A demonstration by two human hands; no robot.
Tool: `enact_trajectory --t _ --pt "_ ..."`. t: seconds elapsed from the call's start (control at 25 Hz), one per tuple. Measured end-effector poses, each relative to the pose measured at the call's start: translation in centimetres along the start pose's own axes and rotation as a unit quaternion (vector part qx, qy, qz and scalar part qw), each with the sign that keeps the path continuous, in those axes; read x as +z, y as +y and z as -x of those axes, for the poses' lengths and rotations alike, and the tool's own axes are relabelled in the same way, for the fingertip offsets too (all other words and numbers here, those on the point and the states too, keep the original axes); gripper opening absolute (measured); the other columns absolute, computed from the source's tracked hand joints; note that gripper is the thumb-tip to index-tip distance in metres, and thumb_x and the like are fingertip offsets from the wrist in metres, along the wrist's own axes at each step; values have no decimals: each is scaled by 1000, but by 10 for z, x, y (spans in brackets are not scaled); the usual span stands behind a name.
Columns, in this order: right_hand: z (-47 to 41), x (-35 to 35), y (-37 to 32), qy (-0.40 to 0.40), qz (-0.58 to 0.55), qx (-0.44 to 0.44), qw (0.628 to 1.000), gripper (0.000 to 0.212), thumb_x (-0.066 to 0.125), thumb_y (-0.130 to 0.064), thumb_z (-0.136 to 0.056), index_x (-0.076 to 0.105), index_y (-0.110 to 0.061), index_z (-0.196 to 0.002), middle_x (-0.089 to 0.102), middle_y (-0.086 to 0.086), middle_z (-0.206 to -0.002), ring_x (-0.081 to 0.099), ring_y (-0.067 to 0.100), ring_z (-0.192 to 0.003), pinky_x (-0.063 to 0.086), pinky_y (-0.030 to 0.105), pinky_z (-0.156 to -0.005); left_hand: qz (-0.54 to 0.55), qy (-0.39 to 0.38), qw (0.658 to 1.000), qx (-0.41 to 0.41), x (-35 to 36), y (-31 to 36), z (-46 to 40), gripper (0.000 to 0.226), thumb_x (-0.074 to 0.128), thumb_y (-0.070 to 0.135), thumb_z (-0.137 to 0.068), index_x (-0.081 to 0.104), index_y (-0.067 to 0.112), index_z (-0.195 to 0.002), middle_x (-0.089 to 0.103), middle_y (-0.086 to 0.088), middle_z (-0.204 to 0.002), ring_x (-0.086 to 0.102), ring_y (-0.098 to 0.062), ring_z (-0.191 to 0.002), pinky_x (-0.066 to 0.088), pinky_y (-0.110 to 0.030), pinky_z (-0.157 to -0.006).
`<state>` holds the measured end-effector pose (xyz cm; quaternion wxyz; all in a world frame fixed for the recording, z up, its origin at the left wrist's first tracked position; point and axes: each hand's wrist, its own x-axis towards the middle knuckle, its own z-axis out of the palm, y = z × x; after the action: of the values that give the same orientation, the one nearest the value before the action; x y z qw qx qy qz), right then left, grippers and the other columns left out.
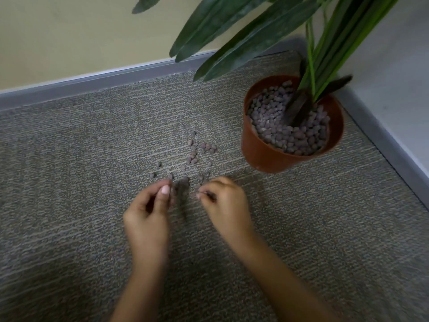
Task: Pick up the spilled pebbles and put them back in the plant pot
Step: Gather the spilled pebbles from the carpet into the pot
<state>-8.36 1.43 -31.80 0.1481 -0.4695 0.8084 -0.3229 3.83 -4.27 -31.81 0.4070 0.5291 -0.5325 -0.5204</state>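
Pinching at spilled pebbles point(192, 156) on the carpet point(69, 159) near the plant pot point(262, 156), left hand point(148, 212) and right hand point(224, 201) curl (contents unclear); light, hard, rollable, best nipped individually

Two bare forearms rise from the bottom edge of the frame toward its middle, with no sleeve, watch, bracelet or ring showing on either. The left hand point(148, 214), just left of centre, shows a thumbnail point(165, 189) painted a pale pink, rounded and short. The right hand point(226, 201), just right of centre, is blurred; its nails cannot be made out. Both wrists are slim and uncovered.
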Motion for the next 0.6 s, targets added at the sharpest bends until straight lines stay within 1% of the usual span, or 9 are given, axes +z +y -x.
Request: enact_trajectory --t 0.08,0.12,0.2,0.24,0.28,0.36,0.4,0.48,0.6 --pt "-2 -36 -2 106 -46 13 993 10 77 -17 -78 76 -13 -88 70 2 -89 64 13 -76 53 27 -72 46 -33 998 31 29 30 -2 21 60 8 -90 71 26 -90 71 7 -82 64 -5 -76 52 -18 -75" --pt "-3 -57 -2 156 -56 10 986 10 78 -18 -76 76 -15 -86 70 0 -87 63 10 -75 51 21 -72 61 -56 995 55 45 45 -5 21 60 8 -90 71 27 -90 71 9 -82 64 -3 -75 52 -17 -73" --pt "-9 -99 4 233 -52 22 971 11 80 -22 -75 76 -19 -85 70 -3 -87 63 4 -76 47 12 -72 72 -113 985 112 80 73 -8 21 61 11 -89 70 29 -90 72 10 -85 67 -6 -81 55 -24 -77" --pt "-14 -116 8 250 -41 42 966 11 80 -24 -74 76 -21 -84 70 -4 -87 63 3 -76 45 9 -71 49 -134 977 160 96 85 -11 18 62 12 -89 71 27 -92 71 9 -88 67 -8 -85 55 -28 -79" --pt "-20 -130 13 248 -25 69 966 12 79 -26 -74 76 -22 -85 70 -3 -88 63 4 -77 44 9 -71 11 -147 963 224 112 94 -14 15 62 12 -89 72 23 -94 70 7 -91 65 -8 -87 54 -27 -82" --pt "-32 -145 25 200 26 116 973 15 79 -26 -74 77 -19 -87 71 2 -91 65 13 -81 47 19 -75 -60 -178 917 351 137 106 -22 13 63 9 -88 72 11 -95 69 2 -94 62 -6 -90 49 -18 -84" --pt "-37 -147 29 172 48 130 975 16 79 -25 -74 76 -17 -88 71 4 -93 65 16 -83 48 25 -77 -97 -210 891 392 146 108 -29 14 62 7 -88 72 8 -96 70 -2 -96 63 -10 -92 48 -18 -84" --pt "-42 -147 36 138 57 140 979 17 79 -21 -75 76 -16 -90 71 5 -96 65 18 -87 49 28 -82 -199 -276 838 425 156 109 -44 21 59 7 -89 71 10 -106 71 -7 -103 65 -21 -98 52 -33 -86" --pt "-44 -144 44 148 31 137 979 18 80 -14 -73 75 -16 -90 72 4 -96 66 16 -87 52 28 -85 -347 -323 775 419 155 101 -60 32 59 20 -90 63 23 -121 70 -7 -114 63 -29 -108 52 -46 -86"
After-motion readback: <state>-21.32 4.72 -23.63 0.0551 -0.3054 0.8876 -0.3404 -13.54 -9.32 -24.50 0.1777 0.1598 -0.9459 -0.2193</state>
